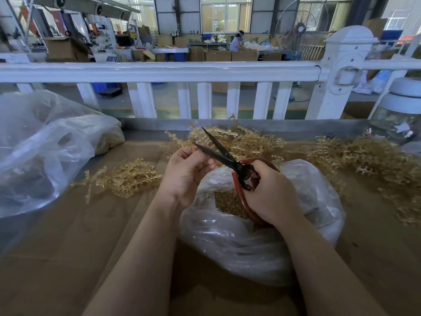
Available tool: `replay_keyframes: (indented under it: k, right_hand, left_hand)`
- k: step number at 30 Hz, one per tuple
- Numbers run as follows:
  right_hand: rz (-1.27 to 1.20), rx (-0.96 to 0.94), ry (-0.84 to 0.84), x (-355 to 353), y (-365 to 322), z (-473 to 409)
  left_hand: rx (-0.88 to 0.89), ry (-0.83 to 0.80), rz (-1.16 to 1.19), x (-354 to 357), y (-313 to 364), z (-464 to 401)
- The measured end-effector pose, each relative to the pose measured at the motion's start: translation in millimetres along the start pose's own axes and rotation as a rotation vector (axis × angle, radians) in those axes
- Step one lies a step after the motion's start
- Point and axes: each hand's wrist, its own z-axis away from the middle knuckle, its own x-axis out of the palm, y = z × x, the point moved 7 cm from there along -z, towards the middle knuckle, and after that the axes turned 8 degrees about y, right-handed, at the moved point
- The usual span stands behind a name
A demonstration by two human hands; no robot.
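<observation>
Red-handled scissors (219,147) (one pair, open) gripped by right hand (271,192); left hand (184,172) pinches sprig (191,148).

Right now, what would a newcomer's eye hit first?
Open black-bladed scissors with red handles at centre, gripped by the right hand, blades meeting curled fingers of the left hand. Behind them, tangled heaps of tan plastic pieces sprawl across the brown table; a clear bag sits beneath the hands.
</observation>
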Motion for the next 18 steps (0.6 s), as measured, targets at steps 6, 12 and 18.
replay_keyframes:
  k: [6,12,18]
  right_hand:
    - [0.020,-0.022,-0.004,1.5,-0.1,0.2]
    - [0.029,-0.018,0.020,-0.2,-1.4,1.2]
    - [0.057,-0.037,0.077,-3.2,-2.4,1.1]
  left_hand:
    - [0.029,-0.049,0.016,2.4,2.8,1.7]
    - [0.046,-0.037,-0.016,-0.3,2.0,1.2]
    - [0.069,-0.016,-0.043,1.4,5.4,1.3]
